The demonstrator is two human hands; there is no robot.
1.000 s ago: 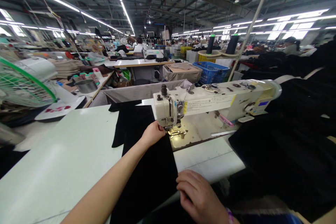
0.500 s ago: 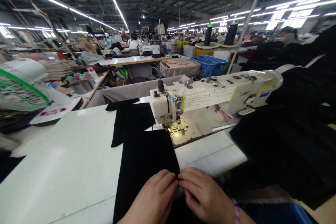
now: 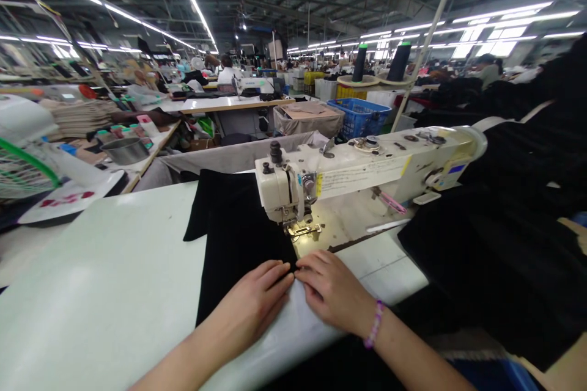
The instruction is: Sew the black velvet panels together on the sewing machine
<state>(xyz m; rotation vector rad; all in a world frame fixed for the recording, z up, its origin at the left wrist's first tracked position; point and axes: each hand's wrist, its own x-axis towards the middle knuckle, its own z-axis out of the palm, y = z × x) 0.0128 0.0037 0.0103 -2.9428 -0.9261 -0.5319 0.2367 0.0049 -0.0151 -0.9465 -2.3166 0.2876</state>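
Observation:
Black fabric (image 3: 233, 238) lies on the pale worktable, its right edge running up to the presser foot of a cream sewing machine (image 3: 358, 171). My left hand (image 3: 261, 293) rests on the fabric's near right corner, fingertips pressed together on its edge. Facing it, my right hand (image 3: 330, 287) pinches the same corner from the right, a purple beaded bracelet (image 3: 374, 325) on its wrist. The fingertips of both hands almost meet. Light from the machine falls on the metal needle plate (image 3: 305, 231). The fabric under my fingers is mostly hidden.
To the left stands a white fan with a green rim (image 3: 34, 165). A metal bowl (image 3: 125, 149) sits on a side table. Beyond the machine are a blue basket (image 3: 360, 115) and dark thread cones (image 3: 360, 64). More black cloth (image 3: 495, 256) heaps at the right.
Both hands have moved forward, toward the machine, with the black fabric's near edge between them. The fabric has slid forward beside the machine head. The view has shifted slightly.

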